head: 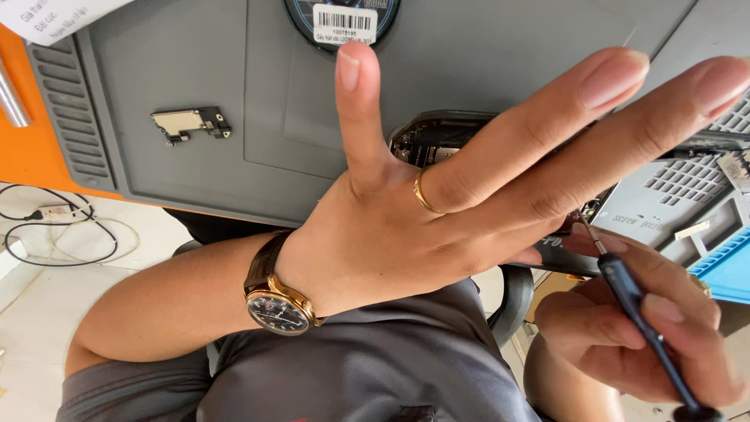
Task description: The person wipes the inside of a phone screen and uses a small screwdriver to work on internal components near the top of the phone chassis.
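Note:
My left hand (437,211) wears a gold ring and a brown-strapped wristwatch (277,301). Its fingers are spread wide over an opened dark phone (437,137) that it holds in front of my chest. Most of the phone is hidden behind the hand. My right hand (648,328), at the lower right, grips a thin screwdriver (637,301) with a dark blue handle. The metal tip points up to the phone's edge, just below my left thumb.
A grey work mat (195,62) lies on an orange table (31,148) and carries a small tan component (191,123) and a round black item with a white label (342,19). A grey grid tray (687,191) and a blue tray (726,270) sit at right. Cables (55,227) lie on the floor.

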